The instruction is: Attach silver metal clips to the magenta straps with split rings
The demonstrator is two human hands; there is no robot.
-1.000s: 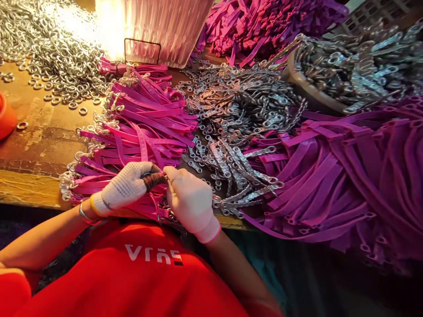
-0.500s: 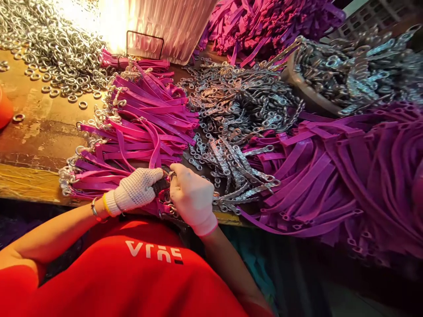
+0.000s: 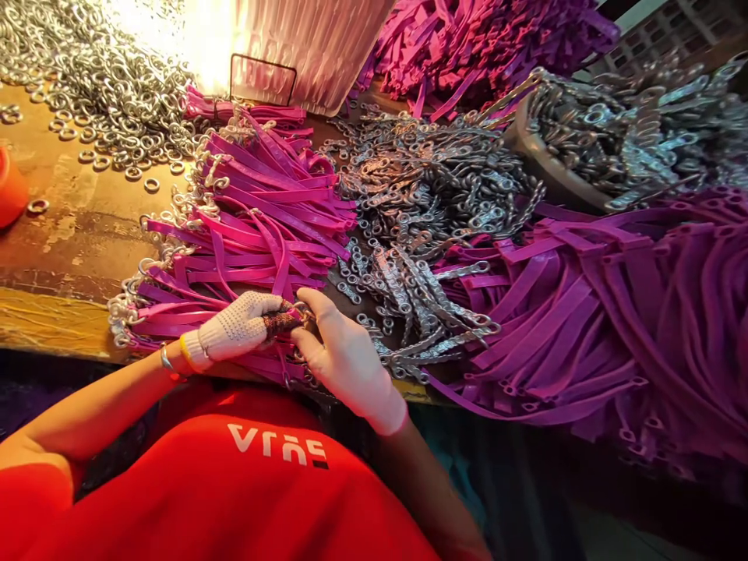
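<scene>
My left hand (image 3: 237,327), in a dotted white glove with dark wrapping at the fingertips, is closed on the end of a pink strap at the table's front edge. My right hand (image 3: 344,354), in a smooth white glove, meets it there, thumb and forefinger around a small metal piece at the strap end; its details are hidden. Pink straps (image 3: 234,261) with metal ends lie beneath and beyond my hands. Just right of them are braided metal links (image 3: 409,288).
Loose metal rings (image 3: 134,109) are heaped at the back left, near an orange container (image 3: 10,191). A basin (image 3: 555,175) of metal links stands at the back right. Purple straps (image 3: 584,304) cover the right side. A clear ribbed sheet (image 3: 327,54) stands behind.
My right hand has opened its grip somewhat and turned, thumb and forefinger now further apart at the strap end. The whole view has shifted slightly.
</scene>
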